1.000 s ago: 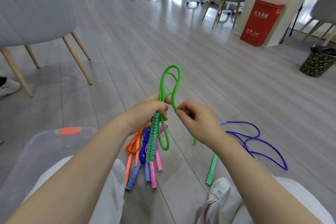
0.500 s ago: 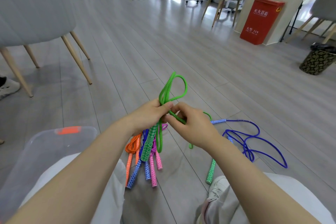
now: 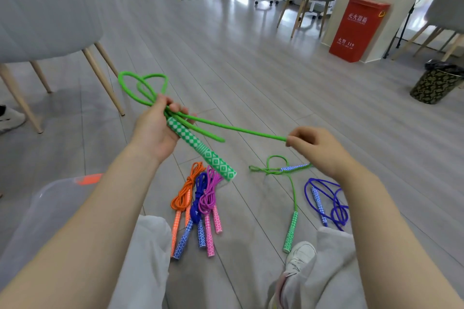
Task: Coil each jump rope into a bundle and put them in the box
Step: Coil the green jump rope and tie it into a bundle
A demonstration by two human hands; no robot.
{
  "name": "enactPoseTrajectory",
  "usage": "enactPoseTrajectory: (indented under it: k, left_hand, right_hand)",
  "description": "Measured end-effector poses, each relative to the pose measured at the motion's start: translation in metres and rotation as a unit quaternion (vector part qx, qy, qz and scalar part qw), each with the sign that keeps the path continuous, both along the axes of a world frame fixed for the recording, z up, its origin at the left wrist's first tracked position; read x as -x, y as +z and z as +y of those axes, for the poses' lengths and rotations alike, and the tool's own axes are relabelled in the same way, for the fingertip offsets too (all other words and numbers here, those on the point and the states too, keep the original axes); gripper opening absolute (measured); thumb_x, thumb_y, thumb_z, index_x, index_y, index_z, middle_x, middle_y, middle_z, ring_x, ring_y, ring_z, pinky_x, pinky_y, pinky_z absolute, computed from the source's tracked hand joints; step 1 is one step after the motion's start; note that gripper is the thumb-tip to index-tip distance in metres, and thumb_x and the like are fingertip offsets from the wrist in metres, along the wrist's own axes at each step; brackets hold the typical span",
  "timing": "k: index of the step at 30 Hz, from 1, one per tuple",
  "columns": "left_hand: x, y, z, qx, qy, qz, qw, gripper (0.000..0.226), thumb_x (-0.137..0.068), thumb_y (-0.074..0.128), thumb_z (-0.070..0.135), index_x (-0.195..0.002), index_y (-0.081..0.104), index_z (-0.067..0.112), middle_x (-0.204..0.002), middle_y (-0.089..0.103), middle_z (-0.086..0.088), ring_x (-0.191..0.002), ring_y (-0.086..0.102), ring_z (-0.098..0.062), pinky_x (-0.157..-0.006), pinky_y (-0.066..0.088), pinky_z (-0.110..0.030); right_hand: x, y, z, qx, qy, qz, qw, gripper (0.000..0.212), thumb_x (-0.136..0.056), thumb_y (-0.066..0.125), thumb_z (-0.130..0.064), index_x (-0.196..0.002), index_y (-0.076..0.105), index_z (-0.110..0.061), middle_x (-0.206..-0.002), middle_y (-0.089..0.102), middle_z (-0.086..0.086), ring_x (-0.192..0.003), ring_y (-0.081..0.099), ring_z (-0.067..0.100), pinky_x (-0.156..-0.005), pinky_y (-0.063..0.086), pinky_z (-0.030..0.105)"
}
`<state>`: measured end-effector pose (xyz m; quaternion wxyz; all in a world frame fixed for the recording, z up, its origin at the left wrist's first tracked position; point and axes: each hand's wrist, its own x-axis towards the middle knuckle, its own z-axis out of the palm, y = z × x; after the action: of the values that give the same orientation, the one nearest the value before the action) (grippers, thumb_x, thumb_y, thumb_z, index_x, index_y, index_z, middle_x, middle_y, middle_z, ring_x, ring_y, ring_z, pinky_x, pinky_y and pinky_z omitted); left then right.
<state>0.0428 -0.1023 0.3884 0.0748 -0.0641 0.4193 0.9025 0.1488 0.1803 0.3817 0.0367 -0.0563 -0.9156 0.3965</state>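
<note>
My left hand (image 3: 157, 130) grips the green jump rope (image 3: 200, 148) at the top of one patterned handle, together with a few loops that stick out up and to the left. My right hand (image 3: 317, 150) pinches the same rope's cord, stretched taut between my hands. From there the cord drops to the floor, where the second green handle (image 3: 290, 232) lies by my shoe. Orange (image 3: 182, 199), blue (image 3: 198, 206) and pink (image 3: 209, 199) coiled ropes lie together on the floor. A loose purple-blue rope (image 3: 330, 202) lies at the right. The clear plastic box (image 3: 50, 198) stands at my lower left.
I sit with my knees in light trousers and a white shoe (image 3: 300, 254) in view. A grey chair with wooden legs (image 3: 42, 20) stands at the left. Further chairs, a red cabinet (image 3: 357, 29) and a dark patterned bin (image 3: 435, 81) stand at the back right.
My hands have drawn apart: the left moved up and left with the handle and loops, the right moved right, pulling a length of green cord taut.
</note>
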Motion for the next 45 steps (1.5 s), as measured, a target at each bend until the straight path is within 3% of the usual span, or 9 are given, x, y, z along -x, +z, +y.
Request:
enactPoseTrajectory:
  k: [3,8,14,18,27,32,34,37,45]
  left_hand:
    - [0.000,-0.006,-0.001,0.044,0.002,0.000,0.999,0.029,-0.103,0.039,0.031,-0.077,0.045,0.018,-0.049,0.042,0.008,-0.044,0.045,-0.010,-0.056,0.050,-0.025]
    - [-0.013,-0.010,0.013,0.186,-0.114,0.031,0.975,0.021,-0.101,0.044,0.028,-0.083,0.048,0.019,-0.055,0.040,0.009,-0.042,0.036,-0.005,-0.044,0.040,-0.018]
    - [-0.029,-0.013,0.025,0.237,-0.229,0.058,0.942,0.016,-0.101,0.046,0.019,-0.087,0.052,0.015,-0.070,0.051,0.003,-0.053,0.045,-0.008,-0.054,0.048,-0.021]
    - [-0.036,-0.018,0.029,0.344,-0.262,0.102,0.896,0.020,-0.099,0.050,0.024,-0.095,0.062,0.009,-0.081,0.066,0.005,-0.067,0.053,-0.006,-0.062,0.050,-0.022]
    - [-0.041,-0.019,0.034,0.419,-0.255,0.172,0.855,0.025,-0.100,0.046,0.028,-0.107,0.065,0.015,-0.103,0.065,0.002,-0.093,0.056,-0.008,-0.073,0.050,-0.024]
    - [-0.049,-0.026,0.041,0.436,-0.291,0.203,0.827,0.021,-0.101,0.046,0.027,-0.105,0.057,0.010,-0.079,0.060,0.004,-0.073,0.054,-0.009,-0.069,0.045,-0.027]
    - [-0.050,-0.026,0.042,0.441,-0.298,0.199,0.823,0.021,-0.101,0.045,0.025,-0.106,0.055,0.007,-0.078,0.059,0.003,-0.069,0.057,-0.009,-0.068,0.047,-0.029]
    - [-0.047,-0.025,0.040,0.487,-0.288,0.209,0.798,0.018,-0.101,0.045,0.026,-0.104,0.056,0.011,-0.078,0.060,0.003,-0.068,0.055,-0.010,-0.064,0.046,-0.024]
    - [-0.042,-0.027,0.033,0.563,-0.324,0.223,0.726,0.026,-0.101,0.043,0.030,-0.099,0.058,0.008,-0.070,0.046,0.005,-0.059,0.040,-0.008,-0.052,0.036,-0.018]
  right_hand:
    - [-0.001,0.003,0.010,-0.006,-0.032,0.013,0.999,0.013,-0.090,0.057,-0.023,-0.080,0.065,-0.019,-0.065,0.054,0.000,-0.057,0.041,0.012,-0.061,0.036,0.030]
    - [0.003,0.005,-0.010,0.067,-0.032,0.064,0.995,0.012,-0.091,0.058,-0.021,-0.081,0.066,-0.020,-0.068,0.053,-0.002,-0.060,0.042,0.011,-0.059,0.036,0.027]
    - [0.007,-0.002,-0.052,0.158,-0.005,0.119,0.980,0.015,-0.092,0.061,-0.017,-0.081,0.063,-0.026,-0.067,0.056,-0.009,-0.063,0.048,0.009,-0.061,0.040,0.025]
    - [0.006,-0.007,-0.072,0.191,0.042,0.100,0.976,0.015,-0.092,0.062,-0.013,-0.082,0.064,-0.025,-0.064,0.056,-0.009,-0.055,0.048,-0.001,-0.057,0.037,0.016]
    - [0.005,-0.012,-0.078,0.141,0.045,0.046,0.988,0.009,-0.089,0.066,-0.015,-0.082,0.068,-0.018,-0.058,0.060,-0.007,-0.050,0.050,-0.001,-0.053,0.038,0.012]
    - [0.003,-0.016,-0.081,0.088,0.077,-0.010,0.993,0.007,-0.088,0.067,-0.022,-0.085,0.072,-0.018,-0.055,0.059,-0.004,-0.041,0.044,0.002,-0.046,0.035,0.016]
    - [0.003,-0.019,-0.080,0.022,0.079,-0.015,0.997,0.007,-0.088,0.067,-0.032,-0.085,0.070,-0.026,-0.049,0.052,-0.006,-0.042,0.041,0.006,-0.047,0.034,0.024]
    - [0.006,-0.023,-0.079,0.038,0.085,-0.030,0.995,0.017,-0.083,0.070,-0.039,-0.089,0.060,-0.026,-0.049,0.046,-0.008,-0.046,0.040,0.009,-0.049,0.033,0.025]
    - [0.006,-0.016,-0.029,-0.064,0.062,-0.114,0.989,0.013,-0.083,0.065,-0.037,-0.076,0.066,-0.026,-0.074,0.066,-0.004,-0.071,0.059,0.014,-0.079,0.052,0.040]
